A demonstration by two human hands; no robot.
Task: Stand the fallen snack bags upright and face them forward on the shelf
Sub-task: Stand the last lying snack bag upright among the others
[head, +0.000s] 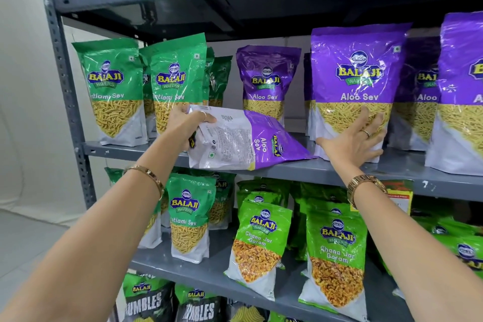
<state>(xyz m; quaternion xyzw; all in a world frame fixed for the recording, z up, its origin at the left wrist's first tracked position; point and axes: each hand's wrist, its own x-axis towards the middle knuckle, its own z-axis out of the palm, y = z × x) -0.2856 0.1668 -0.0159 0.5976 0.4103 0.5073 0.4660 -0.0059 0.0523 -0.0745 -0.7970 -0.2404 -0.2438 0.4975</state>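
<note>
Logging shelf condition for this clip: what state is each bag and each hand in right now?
Fallen Aloo Sev bag: lying on its side, back panel showing, gripped at its bottom end.
Front Aloo Sev bag: upright, facing forward, steadied.
Rear Aloo Sev bag: upright, facing forward, set back.
Ratlami Sev bags: upright, facing forward.
Chana Jor Garam bags: standing, leaning slightly.
Left hand: closed on the fallen bag.
Right hand: open, flat against the front bag.
</note>
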